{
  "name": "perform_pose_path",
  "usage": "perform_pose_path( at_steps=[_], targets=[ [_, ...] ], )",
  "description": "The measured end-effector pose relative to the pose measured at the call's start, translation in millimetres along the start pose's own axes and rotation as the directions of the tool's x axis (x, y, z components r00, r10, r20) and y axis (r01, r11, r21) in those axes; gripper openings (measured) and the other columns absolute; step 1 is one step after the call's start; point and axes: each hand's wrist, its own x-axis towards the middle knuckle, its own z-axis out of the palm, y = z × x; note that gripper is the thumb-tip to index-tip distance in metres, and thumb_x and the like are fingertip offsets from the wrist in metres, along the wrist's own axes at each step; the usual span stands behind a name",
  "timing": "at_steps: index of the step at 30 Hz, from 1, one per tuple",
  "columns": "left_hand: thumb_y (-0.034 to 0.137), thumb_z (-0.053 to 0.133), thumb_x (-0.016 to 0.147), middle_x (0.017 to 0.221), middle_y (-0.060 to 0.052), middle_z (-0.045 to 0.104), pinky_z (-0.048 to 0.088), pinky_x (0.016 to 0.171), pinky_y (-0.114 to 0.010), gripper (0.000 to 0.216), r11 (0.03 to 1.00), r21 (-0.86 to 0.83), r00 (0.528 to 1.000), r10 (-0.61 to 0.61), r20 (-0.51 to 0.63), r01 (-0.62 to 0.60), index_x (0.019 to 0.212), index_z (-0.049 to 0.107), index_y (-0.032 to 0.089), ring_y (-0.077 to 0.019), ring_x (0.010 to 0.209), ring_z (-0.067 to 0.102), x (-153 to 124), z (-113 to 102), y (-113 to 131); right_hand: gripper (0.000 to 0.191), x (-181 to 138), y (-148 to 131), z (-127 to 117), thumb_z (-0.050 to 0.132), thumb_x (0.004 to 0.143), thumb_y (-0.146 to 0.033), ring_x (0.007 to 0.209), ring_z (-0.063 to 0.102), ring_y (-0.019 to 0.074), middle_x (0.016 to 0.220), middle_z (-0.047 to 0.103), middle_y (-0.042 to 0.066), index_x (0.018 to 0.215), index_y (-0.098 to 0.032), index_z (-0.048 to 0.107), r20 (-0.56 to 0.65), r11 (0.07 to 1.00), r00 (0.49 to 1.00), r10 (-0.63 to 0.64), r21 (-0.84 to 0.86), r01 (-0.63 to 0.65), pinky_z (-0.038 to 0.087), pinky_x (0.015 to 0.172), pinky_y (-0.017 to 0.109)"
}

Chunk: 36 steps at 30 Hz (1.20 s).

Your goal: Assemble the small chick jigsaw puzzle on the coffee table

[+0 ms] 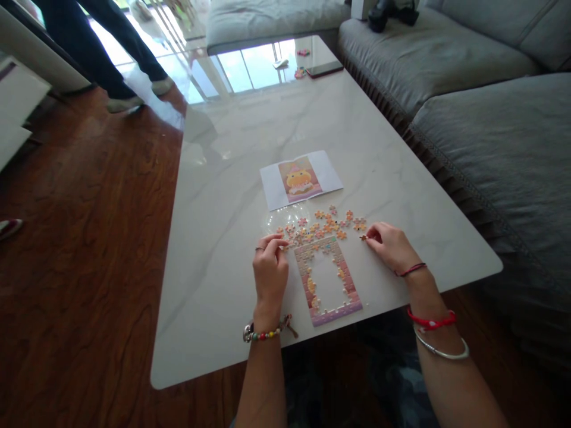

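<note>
Right hand [390, 246] pinching one piece [363, 238], left hand [270, 267] curled, contents unclear, loose pieces [329, 226] are seemingly being sorted, with matching to the border [338, 313] needed

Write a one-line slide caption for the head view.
Right hand pinching a piece, left hand near loose pieces, beside a puzzle with an unfilled middle.

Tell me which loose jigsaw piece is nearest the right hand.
The small brownish-orange jigsaw piece pinched by the right hand; the other loose pieces lie farther away.
</note>
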Motion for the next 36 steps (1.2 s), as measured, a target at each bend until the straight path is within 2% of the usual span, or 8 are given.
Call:
perform_pose_path(
  at_steps=[4,7,10,12,15,19,30,36],
  targets=[
    [0.005,0.041,0.074,0.094,-0.005,0.058,0.044,0.081,-0.031,0.020,1.000,-0.018,1.000,0.022,0.008,-0.022,0.072,0.057,0.018,-0.0163,0.090,0.056,-6,-1,4,0.009,-9,-8,-1,0.053,0.071,-0.021,0.067,0.057,0.0138,0.073,0.064,0.003,0.075,-0.017,0.061,0.041,0.979,0.997,0.066,0.188,-0.073,0.043,0.063,0.027],
    [0.003,0.040,0.074,0.093,-0.005,0.058,0.044,0.082,-0.031,0.022,0.997,-0.052,0.998,0.052,0.024,-0.051,0.073,0.057,0.017,-0.0157,0.090,0.055,-12,0,10,0.016,-19,-12,0,0.054,0.073,-0.025,0.062,0.057,0.0124,0.076,0.065,0.004,0.082,-0.016,0.063,0.143,0.911,0.988,0.066,0.395,-0.118,0.046,0.061,0.027],
    [0.005,0.041,0.076,0.092,-0.005,0.058,0.046,0.079,-0.029,0.021,0.990,-0.120,0.991,0.092,0.101,-0.079,0.077,0.057,0.017,-0.0149,0.090,0.055,-18,2,17,0.021,-31,-18,3,0.057,0.071,-0.029,0.060,0.058,0.0116,0.077,0.063,0.005,0.084,-0.014,0.064,0.259,0.819,0.966,-0.011,0.557,-0.140,0.049,0.059,0.027],
    [0.008,0.043,0.077,0.092,-0.004,0.058,0.047,0.076,-0.027,0.019,0.978,-0.182,0.974,0.131,0.183,-0.097,0.083,0.058,0.018,-0.0141,0.089,0.055,-22,4,22,0.022,-40,-23,5,0.058,0.070,-0.030,0.063,0.059,0.0119,0.082,0.061,0.006,0.083,-0.014,0.065,0.305,0.793,0.948,-0.088,0.597,-0.119,0.050,0.061,0.027],
    [0.012,0.045,0.079,0.095,-0.004,0.058,0.048,0.072,-0.025,0.017,0.960,-0.258,0.940,0.182,0.290,-0.106,0.089,0.058,0.018,-0.0116,0.081,0.057,-30,6,28,0.019,-53,-31,8,0.057,0.071,-0.029,0.068,0.060,0.0121,0.085,0.059,0.005,0.082,-0.016,0.066,0.341,0.818,0.924,-0.174,0.572,-0.057,0.050,0.064,0.026],
    [0.016,0.050,0.078,0.095,-0.003,0.057,0.047,0.071,-0.024,0.016,0.950,-0.290,0.910,0.221,0.351,-0.120,0.091,0.058,0.018,-0.0083,0.071,0.056,-40,6,30,0.016,-68,-38,10,0.055,0.072,-0.022,0.071,0.060,0.0124,0.082,0.062,0.004,0.081,-0.018,0.067,0.371,0.875,0.894,-0.250,0.481,0.045,0.048,0.067,0.024],
    [0.016,0.052,0.075,0.090,-0.001,0.055,0.047,0.067,-0.023,0.018,0.970,-0.182,0.861,0.227,0.456,-0.160,0.091,0.057,0.021,-0.0078,0.065,0.052,-70,7,29,0.020,-77,-40,15,0.051,0.071,-0.012,0.068,0.060,0.0128,0.076,0.068,0.001,0.078,-0.020,0.067,0.327,0.949,0.922,-0.208,0.295,0.109,0.046,0.064,0.023],
    [0.021,0.055,0.074,0.093,-0.002,0.055,0.047,0.068,-0.025,0.017,0.975,-0.122,0.837,0.221,0.500,-0.185,0.091,0.058,0.022,-0.0093,0.066,0.054,-76,12,32,0.018,-77,-41,17,0.049,0.072,-0.011,0.067,0.057,0.0119,0.075,0.064,0.002,0.074,-0.018,0.066,0.295,0.947,0.914,-0.280,0.240,0.212,0.044,0.065,0.023]
  ],
)
